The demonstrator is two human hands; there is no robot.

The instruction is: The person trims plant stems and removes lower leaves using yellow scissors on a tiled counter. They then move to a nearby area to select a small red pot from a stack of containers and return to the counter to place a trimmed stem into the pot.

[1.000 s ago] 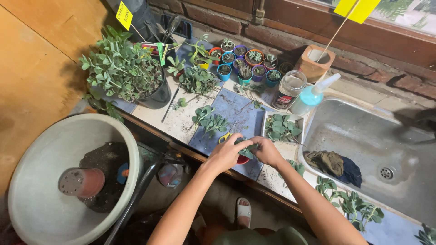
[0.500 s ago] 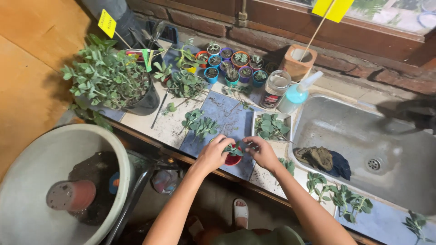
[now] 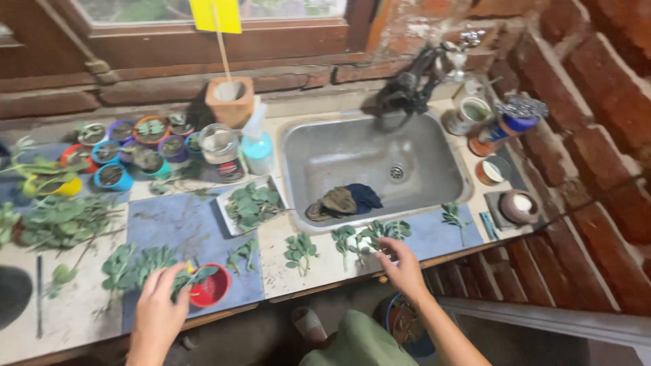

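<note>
Head cam: left hand (image 3: 159,306) loosely open, fingers resting on the cutting in the small red pot (image 3: 210,287) at the counter's front edge; right hand (image 3: 403,268) spread over cuttings (image 3: 369,235) just before the sink (image 3: 447,177).

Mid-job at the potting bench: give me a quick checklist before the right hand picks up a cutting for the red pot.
1. Red pot upright on the blue mat: ok.
2. Left hand steadies the pot: ok, fingers rest at its rim on the leaves.
3. Right hand at the cuttings in front of the sink: ok, fingertips touch them.
4. Right hand has closed on a cutting: cannot tell, fingers look spread.
5. Room in the pot: cannot tell, a leafy cutting already lies across it.
6. Path between cuttings and pot: ok, only loose sprigs on the counter.
</note>
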